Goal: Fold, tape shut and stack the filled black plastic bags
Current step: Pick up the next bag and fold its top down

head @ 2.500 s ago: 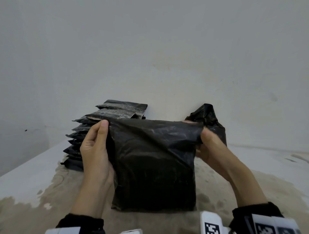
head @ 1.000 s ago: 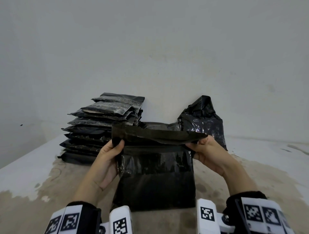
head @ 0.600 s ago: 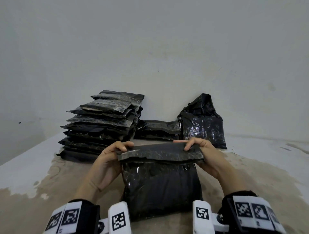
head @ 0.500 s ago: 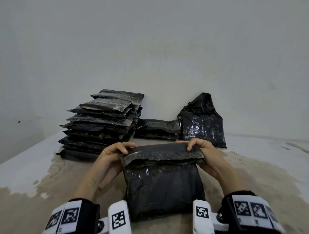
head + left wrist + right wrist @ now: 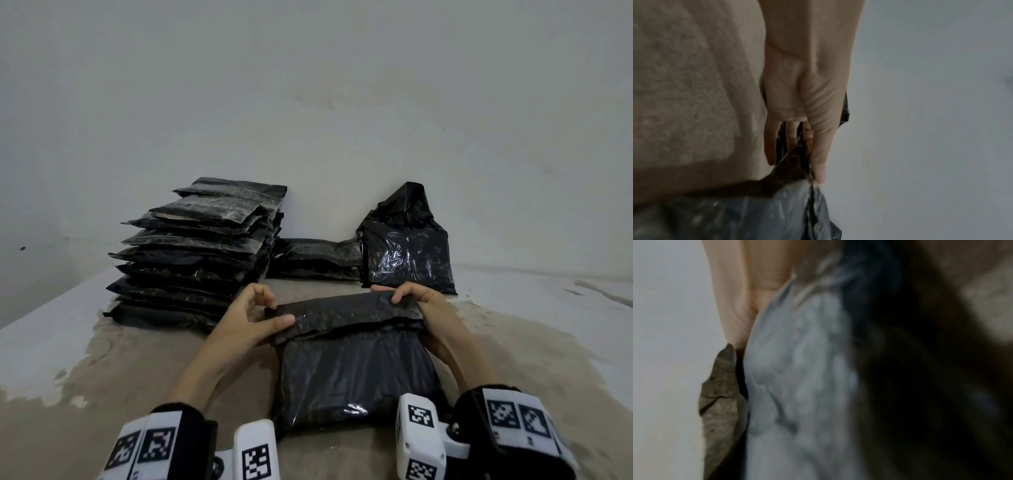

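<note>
A filled black plastic bag (image 5: 356, 373) lies on the worn table in front of me, its top folded down toward me into a flap (image 5: 346, 315). My left hand (image 5: 255, 315) pinches the flap's left end between thumb and fingers. At the flap's right end my right hand (image 5: 416, 301) curls its fingers over the fold and grips it. The left wrist view shows my left hand (image 5: 807, 129) on the black bag (image 5: 748, 216). In the right wrist view the bag (image 5: 807, 378) is blurred and fills the frame beside my right hand (image 5: 735, 305).
A tall stack of folded black bags (image 5: 195, 250) stands at the back left against the wall. Two flat bags (image 5: 315, 258) lie behind the one I hold. An unfolded filled bag (image 5: 407, 246) leans upright at the back right. The table (image 5: 85, 359) has bare surface left and right.
The bag's top, held upright 2.5 s ago, has been folded down toward me into a flap. Since half a second ago both hands have stayed at the flap's ends, and the bag has shifted slightly right.
</note>
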